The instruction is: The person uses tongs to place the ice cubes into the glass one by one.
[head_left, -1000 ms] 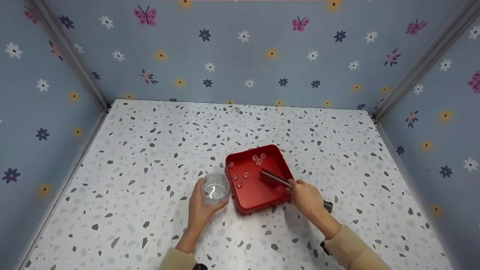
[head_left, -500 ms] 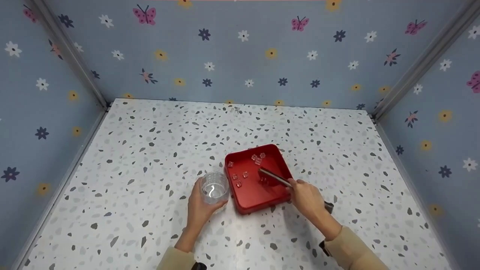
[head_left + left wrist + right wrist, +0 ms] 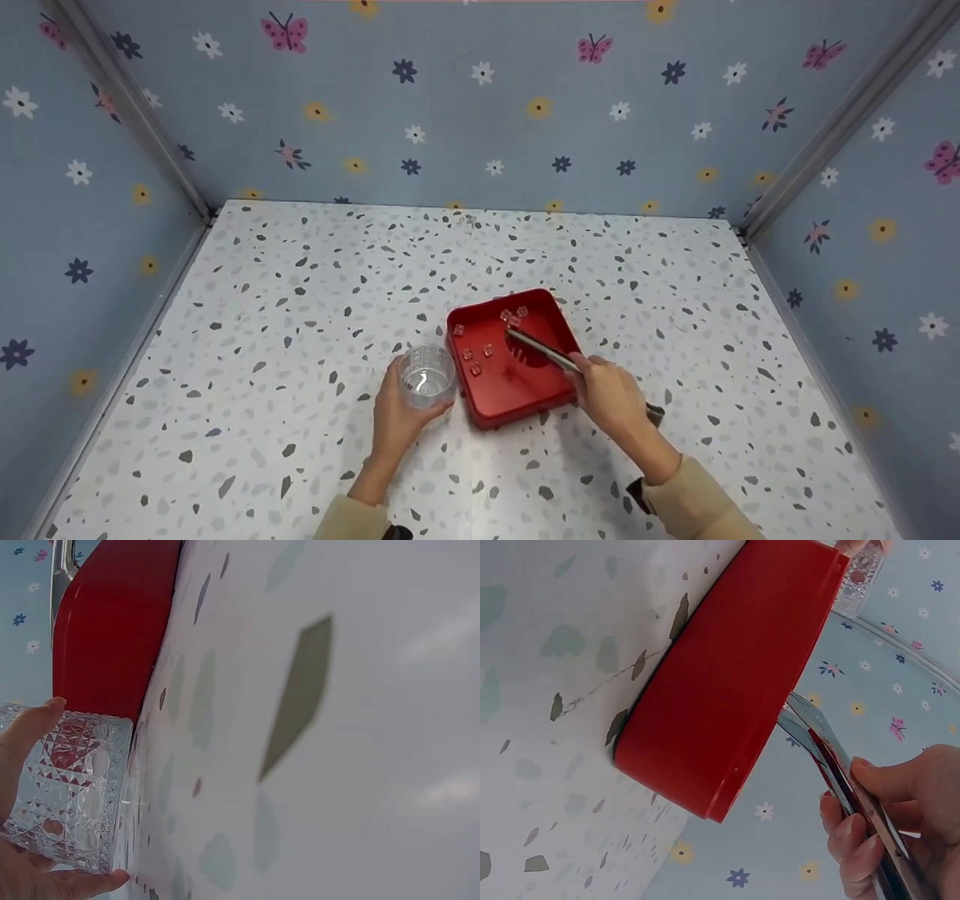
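In the head view, a white table (image 3: pixel 360 279) flecked with grey and black chips meets pale blue walls (image 3: pixel 465 105) printed with flowers and butterflies; grey posts (image 3: pixel 847 118) rise at its back corners. A red tray (image 3: pixel 517 394), square with rounded corners, sits slightly right of the table's middle, well apart from the back edge. Inside are small clear cubes (image 3: pixel 488 349): three bunched near the tray's far edge, one at its far left corner, three by its left edge. The left hand (image 3: pixel 397 420) curls round a clear glass (image 3: pixel 427 379) just beside the tray's left edge. The right hand (image 3: pixel 611 390) grips metal tongs (image 3: pixel 541 349) slanting over the tray's right edge, tips near the bunched cubes. Both sleeves (image 3: pixel 697 495) are beige.

In the left wrist view, the glass is cut into sharp diamond facets and smooth ovals, red showing through; the thumb lies at its rim, a fingertip near its base.

In the right wrist view, the tray's outer wall is smooth beneath a stepped rim. Thumb and fingers close round the shiny, two-armed tongs; the rim hides their tips, so what they hold cannot be told.
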A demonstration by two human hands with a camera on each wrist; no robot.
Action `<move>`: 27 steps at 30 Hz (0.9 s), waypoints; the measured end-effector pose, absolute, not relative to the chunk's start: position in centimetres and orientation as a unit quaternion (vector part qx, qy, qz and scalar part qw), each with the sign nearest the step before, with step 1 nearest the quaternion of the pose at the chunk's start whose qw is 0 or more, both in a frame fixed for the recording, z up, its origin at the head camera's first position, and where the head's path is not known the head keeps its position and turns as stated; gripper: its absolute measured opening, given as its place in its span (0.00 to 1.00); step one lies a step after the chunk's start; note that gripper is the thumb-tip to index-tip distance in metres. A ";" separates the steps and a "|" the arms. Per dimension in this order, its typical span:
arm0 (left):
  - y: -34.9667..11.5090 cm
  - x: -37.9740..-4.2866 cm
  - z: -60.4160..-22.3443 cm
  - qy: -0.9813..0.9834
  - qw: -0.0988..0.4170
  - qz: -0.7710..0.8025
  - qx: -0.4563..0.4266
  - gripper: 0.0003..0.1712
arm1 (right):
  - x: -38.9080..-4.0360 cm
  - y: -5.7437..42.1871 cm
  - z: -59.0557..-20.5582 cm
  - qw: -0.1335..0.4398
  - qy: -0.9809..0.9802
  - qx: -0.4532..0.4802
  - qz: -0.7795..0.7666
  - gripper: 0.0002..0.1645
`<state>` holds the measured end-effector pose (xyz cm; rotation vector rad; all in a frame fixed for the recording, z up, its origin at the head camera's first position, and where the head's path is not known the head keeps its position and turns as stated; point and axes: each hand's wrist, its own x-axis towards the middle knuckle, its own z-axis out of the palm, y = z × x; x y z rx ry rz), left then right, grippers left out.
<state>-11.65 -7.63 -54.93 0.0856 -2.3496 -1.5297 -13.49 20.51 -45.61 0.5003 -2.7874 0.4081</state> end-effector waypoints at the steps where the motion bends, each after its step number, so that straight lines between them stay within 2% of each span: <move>1: -7.6 -11.6 -54.9 -0.826 0.166 -0.538 0.031 0.56 | -13.5 20.4 -45.5 0.142 -0.963 0.176 0.144 0.13; 20: -7.7 -11.8 -54.7 -0.827 0.162 -0.537 0.034 0.56 | -12.7 18.3 -43.8 0.182 -0.944 0.213 0.174 0.11; 27: -7.6 -11.7 -54.8 -0.833 0.164 -0.528 0.034 0.56 | -12.2 17.3 -43.5 0.180 -0.939 0.224 0.190 0.12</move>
